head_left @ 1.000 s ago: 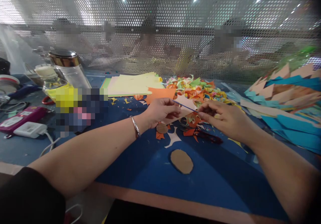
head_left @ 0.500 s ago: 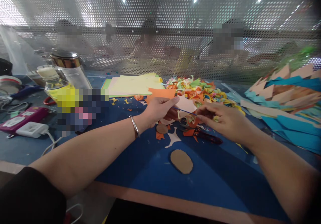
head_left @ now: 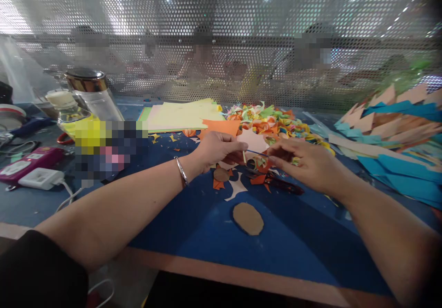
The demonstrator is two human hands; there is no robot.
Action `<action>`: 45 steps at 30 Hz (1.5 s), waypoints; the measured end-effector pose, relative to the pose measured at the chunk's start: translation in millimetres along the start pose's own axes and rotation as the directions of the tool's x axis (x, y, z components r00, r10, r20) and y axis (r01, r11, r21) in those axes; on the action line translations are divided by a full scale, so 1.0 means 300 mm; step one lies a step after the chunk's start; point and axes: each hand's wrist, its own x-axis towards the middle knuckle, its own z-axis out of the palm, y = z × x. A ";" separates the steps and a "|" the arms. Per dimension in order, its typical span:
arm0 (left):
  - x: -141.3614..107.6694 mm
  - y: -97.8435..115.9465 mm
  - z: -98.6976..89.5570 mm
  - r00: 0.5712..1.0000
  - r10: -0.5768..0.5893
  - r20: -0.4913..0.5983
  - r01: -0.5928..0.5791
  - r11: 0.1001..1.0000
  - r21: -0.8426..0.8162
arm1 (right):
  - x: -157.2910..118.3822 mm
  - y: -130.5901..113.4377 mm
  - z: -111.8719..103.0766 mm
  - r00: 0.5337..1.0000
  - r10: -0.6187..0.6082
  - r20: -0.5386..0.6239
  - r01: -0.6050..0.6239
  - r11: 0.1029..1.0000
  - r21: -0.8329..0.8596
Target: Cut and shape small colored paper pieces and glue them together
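Observation:
A thin dark blue stick (head_left: 257,153) spans the gap between my two hands. My left hand (head_left: 221,149) pinches a narrow pale yellow paper strip (head_left: 244,156) near the stick's left end. The fingers of my right hand (head_left: 293,160) are closed on the stick's right end. Behind them lie a pale pink paper with scalloped edges (head_left: 252,138) and an orange paper (head_left: 221,126). Nearer to me on the blue table (head_left: 193,234) lies a brown cardboard oval (head_left: 247,218), below a white paper offcut (head_left: 236,187) and a small brown disc (head_left: 221,174).
Colourful paper curls (head_left: 276,119) are heaped behind my hands, beside stacked coloured sheets (head_left: 183,114). Dark-handled scissors (head_left: 286,186) lie below my right hand. Bottles (head_left: 93,91) and a magenta power strip (head_left: 31,163) stand left; blue and peach folded paper (head_left: 400,174) is at right.
The view has shifted slightly. My left fingertips have lowered a little onto the strip and stick, and the pale strip now hangs by them. My right hand keeps its hold.

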 end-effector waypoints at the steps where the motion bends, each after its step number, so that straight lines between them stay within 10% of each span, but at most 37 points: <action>1: 0.001 -0.001 -0.004 1.000 0.005 0.022 -0.005 1.000 0.004 | 0.000 0.001 -0.001 1.000 0.004 -0.005 -0.004 1.000 -0.001; 23: 0.022 -0.010 -0.013 0.964 0.231 0.134 -0.261 0.922 0.287 | -0.016 0.022 -0.003 0.990 0.133 0.050 -0.138 0.983 0.117; 45: 0.028 -0.023 -0.007 0.983 0.171 0.065 -0.173 0.984 0.037 | -0.008 0.010 -0.008 0.993 0.105 0.060 -0.114 0.981 0.160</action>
